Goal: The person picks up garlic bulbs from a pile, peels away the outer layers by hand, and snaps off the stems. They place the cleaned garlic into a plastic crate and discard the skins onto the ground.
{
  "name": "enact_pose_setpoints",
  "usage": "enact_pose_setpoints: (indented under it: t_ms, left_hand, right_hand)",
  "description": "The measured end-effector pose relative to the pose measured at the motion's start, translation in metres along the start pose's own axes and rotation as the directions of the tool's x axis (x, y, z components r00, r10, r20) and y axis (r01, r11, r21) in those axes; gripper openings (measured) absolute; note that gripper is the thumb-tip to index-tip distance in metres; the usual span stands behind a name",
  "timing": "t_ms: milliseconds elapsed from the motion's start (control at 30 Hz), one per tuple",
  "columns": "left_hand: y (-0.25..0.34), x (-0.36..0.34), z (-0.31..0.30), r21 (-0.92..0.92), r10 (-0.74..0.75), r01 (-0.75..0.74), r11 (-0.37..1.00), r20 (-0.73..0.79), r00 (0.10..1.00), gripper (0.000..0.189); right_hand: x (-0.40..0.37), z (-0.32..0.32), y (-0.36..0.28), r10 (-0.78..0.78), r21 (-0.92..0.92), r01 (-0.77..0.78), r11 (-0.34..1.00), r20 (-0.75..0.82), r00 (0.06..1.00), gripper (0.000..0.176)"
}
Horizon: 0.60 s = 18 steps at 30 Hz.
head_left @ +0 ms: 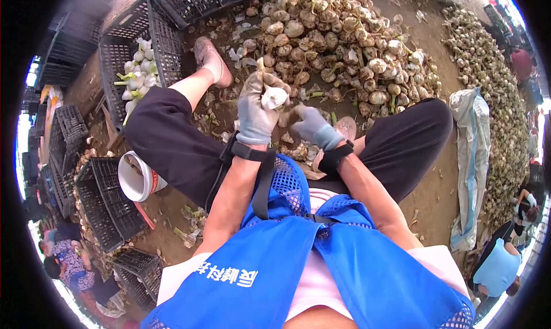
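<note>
My left hand (255,114), in a grey work glove with a soiled palm, is closed around a garlic bulb (275,98). The bulb looks white and peeled clean, with its stalk pointing up past the fingers. Just right of it and slightly lower is my right hand (315,127), also gloved. Its fingertips are smeared by motion, so whether they hold anything does not show. Beyond both hands rises a heap of dirty, unpeeled garlic bulbs (338,42). Loose skins lie on the ground under my hands.
A black crate (123,42) with white cleaned garlic (140,71) stands left of my leg. A white bucket (135,177) is by my left knee, near another black crate (109,200). At right lie a pale sack (470,162) and a larger garlic pile (488,59). Other people sit on both sides.
</note>
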<state>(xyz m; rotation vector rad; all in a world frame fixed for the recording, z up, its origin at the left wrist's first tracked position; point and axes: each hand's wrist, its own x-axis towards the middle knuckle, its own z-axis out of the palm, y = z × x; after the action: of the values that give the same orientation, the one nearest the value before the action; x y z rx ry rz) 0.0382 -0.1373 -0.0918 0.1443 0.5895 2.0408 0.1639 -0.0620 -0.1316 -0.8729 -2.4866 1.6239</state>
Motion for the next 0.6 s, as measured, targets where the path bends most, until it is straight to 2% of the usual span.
enact_pose_setpoints:
  t_ms: [33, 100, 133, 167, 233, 267, 300, 367, 400, 433, 467, 500, 533, 567, 600]
  left_hand:
    - [0.001, -0.002, -0.002, -0.004, 0.011, -0.011, 1.000, -0.002, 1.000, 0.028]
    - [0.002, -0.003, 0.004, 0.096, -0.036, 0.037, 0.995, -0.009, 0.999, 0.026]
    - [0.001, -0.005, 0.006, 0.169, -0.004, -0.001, 0.986, 0.030, 1.000, 0.026]
    - [0.003, -0.008, 0.011, 0.224, -0.059, 0.050, 0.973, 0.034, 0.998, 0.023]
    - [0.001, -0.013, 0.015, 0.332, -0.095, 0.110, 0.937, -0.062, 0.994, 0.021]
    - [0.002, -0.018, 0.023, 0.361, -0.124, 0.152, 0.920, -0.099, 0.987, 0.018]
    - [0.003, -0.014, 0.022, 0.507, -0.143, 0.173, 0.844, -0.098, 0.985, 0.016]
    - [0.005, -0.013, 0.023, 0.591, -0.217, 0.232, 0.773, -0.097, 0.971, 0.016]
    - [0.007, -0.014, 0.022, 0.590, -0.226, 0.240, 0.771, -0.098, 0.969, 0.016]
    - [0.010, -0.016, 0.020, 0.695, -0.243, 0.240, 0.678, -0.096, 0.965, 0.016]
    - [0.010, -0.017, 0.019, 0.784, -0.256, 0.234, 0.575, -0.099, 0.962, 0.016]
    - [0.007, -0.018, 0.016, 0.779, -0.255, 0.241, 0.579, -0.108, 0.961, 0.016]
    - [0.003, -0.019, 0.011, 0.757, -0.272, 0.323, 0.568, -0.198, 0.942, 0.015]
    - [0.000, -0.018, 0.006, 0.728, -0.288, 0.403, 0.554, -0.286, 0.914, 0.015]
    - [0.001, -0.014, 0.000, 0.658, -0.349, 0.444, 0.608, -0.281, 0.894, 0.013]
  right_hand:
    - [0.001, -0.003, 0.010, -0.006, -0.006, 0.006, 1.000, 0.007, 1.000, 0.032]
    - [0.000, -0.022, -0.008, -0.118, -0.077, 0.100, 0.992, -0.283, 0.952, 0.038]
    - [-0.003, -0.031, -0.014, -0.095, -0.051, 0.082, 0.995, -0.358, 0.929, 0.037]
    - [-0.005, -0.042, -0.011, -0.132, -0.047, 0.124, 0.991, -0.413, 0.901, 0.038]
    - [-0.019, -0.059, -0.043, -0.224, -0.222, 0.126, 0.967, -0.495, 0.840, 0.038]
    - [-0.025, -0.063, -0.060, -0.339, -0.292, 0.206, 0.934, -0.537, 0.772, 0.036]
    - [-0.025, -0.067, -0.070, -0.447, -0.397, 0.271, 0.877, -0.469, 0.762, 0.044]
    - [-0.029, -0.067, -0.090, -0.533, -0.610, 0.324, 0.724, -0.196, 0.823, 0.053]
    - [-0.023, -0.061, -0.077, -0.542, -0.621, 0.385, 0.682, -0.076, 0.837, 0.061]
    - [-0.022, -0.056, -0.069, -0.485, -0.617, 0.367, 0.696, -0.027, 0.874, 0.046]
    - [-0.019, -0.055, -0.057, -0.463, -0.625, 0.346, 0.700, -0.028, 0.886, 0.036]
    - [-0.014, -0.054, -0.044, -0.443, -0.631, 0.330, 0.702, -0.023, 0.896, 0.027]
    - [-0.007, -0.046, -0.031, -0.439, -0.625, 0.335, 0.705, -0.013, 0.898, 0.027]
    - [0.001, -0.036, -0.020, -0.440, -0.565, 0.311, 0.765, -0.105, 0.892, 0.020]
    - [0.007, -0.028, -0.013, -0.431, -0.498, 0.288, 0.818, -0.199, 0.880, 0.014]
